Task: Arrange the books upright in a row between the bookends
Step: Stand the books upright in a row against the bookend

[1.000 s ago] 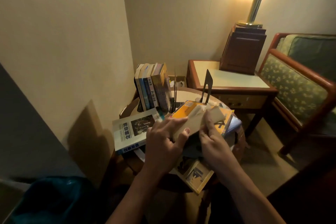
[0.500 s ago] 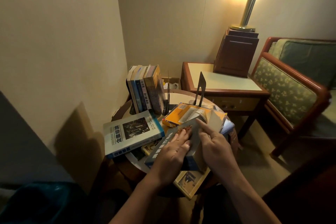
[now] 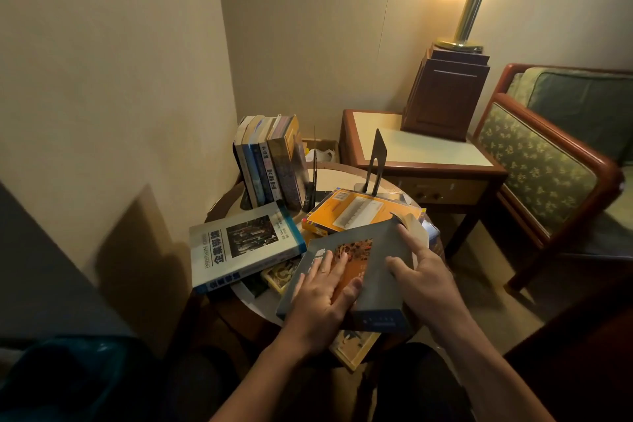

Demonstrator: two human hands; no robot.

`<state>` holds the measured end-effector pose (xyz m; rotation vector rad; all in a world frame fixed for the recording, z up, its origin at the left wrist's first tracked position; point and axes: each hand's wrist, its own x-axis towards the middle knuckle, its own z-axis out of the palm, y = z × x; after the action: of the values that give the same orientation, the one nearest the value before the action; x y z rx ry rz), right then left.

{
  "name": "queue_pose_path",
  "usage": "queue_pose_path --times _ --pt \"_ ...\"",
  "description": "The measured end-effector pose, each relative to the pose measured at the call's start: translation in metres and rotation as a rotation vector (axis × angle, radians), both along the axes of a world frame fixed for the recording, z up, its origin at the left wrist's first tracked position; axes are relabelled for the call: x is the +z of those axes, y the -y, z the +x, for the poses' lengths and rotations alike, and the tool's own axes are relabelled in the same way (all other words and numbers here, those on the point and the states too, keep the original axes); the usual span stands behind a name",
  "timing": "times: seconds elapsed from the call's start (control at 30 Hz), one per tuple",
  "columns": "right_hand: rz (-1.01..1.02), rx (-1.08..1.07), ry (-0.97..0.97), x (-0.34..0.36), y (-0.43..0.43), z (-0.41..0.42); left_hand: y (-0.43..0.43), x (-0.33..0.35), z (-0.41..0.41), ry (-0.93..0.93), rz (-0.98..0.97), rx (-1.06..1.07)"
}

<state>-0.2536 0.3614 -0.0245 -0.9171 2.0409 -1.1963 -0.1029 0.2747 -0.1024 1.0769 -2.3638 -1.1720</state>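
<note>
A dark grey book with an orange picture on its cover lies tilted over the pile, spine end toward me. My left hand presses flat on its cover, and my right hand grips its right side with fingers spread. Several books stand upright at the back left of the round table, with a thin bookend seen edge-on at their right. A second black bookend stands apart further right. An orange book and a white-and-blue book lie flat.
More flat books lie under the grey one, a yellow one jutting over the table's near edge. A side table with a lamp base stands behind, an armchair to the right, and a wall close on the left.
The grey book has turned from page edges up to cover up and come lower and nearer to me. My left hand has flattened on the cover; my right hand has shifted to its right side.
</note>
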Motion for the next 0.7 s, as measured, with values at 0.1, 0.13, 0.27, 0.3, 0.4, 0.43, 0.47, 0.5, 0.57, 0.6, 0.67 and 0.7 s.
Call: queue_pose_path --times 0.1,0.13,0.27,0.3,0.4,0.43,0.47,0.5,0.57,0.6,0.67,0.7 --pt "-0.124 0.021 0.18 0.0 -0.005 -0.005 0.004 -0.008 0.007 0.044 0.015 0.091" --pt "-0.151 0.028 0.213 0.0 -0.008 -0.007 0.006 -0.008 0.01 0.052 0.049 0.123" --pt "-0.22 0.037 0.326 0.008 -0.022 -0.023 0.026 0.005 0.025 -0.023 0.288 0.198" --pt "-0.232 0.032 0.375 0.009 -0.026 -0.028 0.032 0.012 0.03 -0.091 0.379 0.198" --pt "-0.25 0.011 0.55 0.007 -0.032 -0.042 0.048 0.029 0.042 -0.389 0.716 0.177" --pt "-0.259 0.013 0.603 0.005 -0.032 -0.043 0.051 0.036 0.045 -0.496 0.823 0.147" --pt "-0.266 0.017 0.653 0.002 -0.03 -0.045 0.052 0.042 0.047 -0.579 0.883 0.107" --pt "-0.271 0.023 0.692 -0.002 -0.027 -0.045 0.053 0.048 0.05 -0.618 0.885 0.073" --pt "-0.266 0.046 0.729 -0.01 -0.02 -0.044 0.056 0.057 0.054 -0.604 0.804 0.055" --pt "-0.249 0.059 0.734 -0.014 -0.016 -0.042 0.057 0.062 0.057 -0.579 0.761 0.072" --pt "-0.207 0.089 0.783 -0.023 -0.006 -0.04 0.062 0.069 0.066 -0.537 0.666 0.116" --pt "-0.179 0.098 0.821 -0.028 -0.001 -0.038 0.065 0.073 0.07 -0.516 0.617 0.13"
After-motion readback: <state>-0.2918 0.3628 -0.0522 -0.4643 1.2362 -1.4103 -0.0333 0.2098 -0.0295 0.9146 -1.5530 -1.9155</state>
